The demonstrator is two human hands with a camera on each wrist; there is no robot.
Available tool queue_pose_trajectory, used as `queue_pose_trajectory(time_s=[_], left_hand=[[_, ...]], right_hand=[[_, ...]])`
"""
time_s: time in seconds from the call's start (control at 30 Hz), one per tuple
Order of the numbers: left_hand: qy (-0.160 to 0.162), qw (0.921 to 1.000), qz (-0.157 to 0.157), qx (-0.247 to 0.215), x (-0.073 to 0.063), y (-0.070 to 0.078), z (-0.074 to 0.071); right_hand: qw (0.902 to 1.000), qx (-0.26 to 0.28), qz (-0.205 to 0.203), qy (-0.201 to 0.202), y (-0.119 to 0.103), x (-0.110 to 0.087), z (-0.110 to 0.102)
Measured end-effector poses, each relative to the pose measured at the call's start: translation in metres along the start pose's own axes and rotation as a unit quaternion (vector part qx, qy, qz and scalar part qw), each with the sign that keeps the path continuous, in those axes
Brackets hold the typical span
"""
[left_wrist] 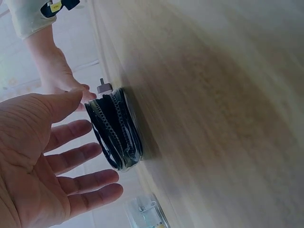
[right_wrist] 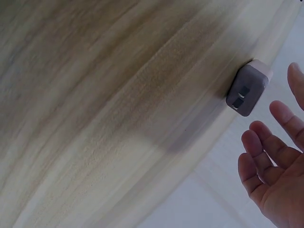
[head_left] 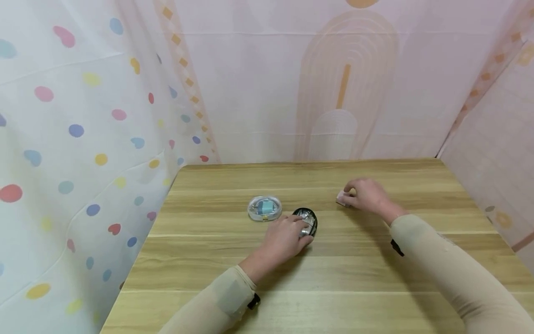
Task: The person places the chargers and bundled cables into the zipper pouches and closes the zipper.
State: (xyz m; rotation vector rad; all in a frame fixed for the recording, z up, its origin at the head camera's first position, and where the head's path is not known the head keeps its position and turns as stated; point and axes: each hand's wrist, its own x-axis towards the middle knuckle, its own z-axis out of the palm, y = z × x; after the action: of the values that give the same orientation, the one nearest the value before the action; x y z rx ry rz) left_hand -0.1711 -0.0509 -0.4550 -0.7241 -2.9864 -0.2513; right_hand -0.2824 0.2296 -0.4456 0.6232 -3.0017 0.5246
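Desk (head_left: 354,273) fills the lower view. Left hand (head_left: 283,236) and right hand (head_left: 368,195) have loosely extended fingers. Clear oval case (head_left: 264,208) lies left of the black-edged pouch (head_left: 309,215) at the left fingers; small plug adapter (right_wrist: 248,90) sits beside the right.

Black-edged clear pouch (left_wrist: 114,128), pale pinkish plug (right_wrist: 248,88), clear case (head_left: 252,211) with teal contents (head_left: 267,207), tan wood-grain table (head_left: 354,278), multicoloured polka-dot curtain (head_left: 83,176)

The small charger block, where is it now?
In the right wrist view, the small charger block sits on the wooden table, at the upper right, beside the right hand.
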Motion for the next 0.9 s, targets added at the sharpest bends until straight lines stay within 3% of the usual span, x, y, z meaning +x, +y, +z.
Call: queue_pose_trajectory(time_s=[0.2,0.33,0.63,0.9], left_hand=[[0.011,0.9991,-0.030,-0.029,0.005,0.006,0.004],[0.015,0.9978,-0.052,-0.040,0.007,0.011,0.005],[-0.005,0.9879,-0.136,-0.075,0.009,0.021,0.012],[-0.015,0.9846,-0.151,-0.087,0.010,0.027,0.015]], right_hand=[[0.9999,-0.007,0.005,-0.010,0.003,-0.003,0.001],[0.9998,-0.016,-0.012,-0.005,0.005,-0.004,0.002],[0.9992,-0.027,-0.018,-0.022,0.006,-0.006,0.006],[0.9977,-0.048,-0.023,-0.042,0.002,-0.006,0.002]])
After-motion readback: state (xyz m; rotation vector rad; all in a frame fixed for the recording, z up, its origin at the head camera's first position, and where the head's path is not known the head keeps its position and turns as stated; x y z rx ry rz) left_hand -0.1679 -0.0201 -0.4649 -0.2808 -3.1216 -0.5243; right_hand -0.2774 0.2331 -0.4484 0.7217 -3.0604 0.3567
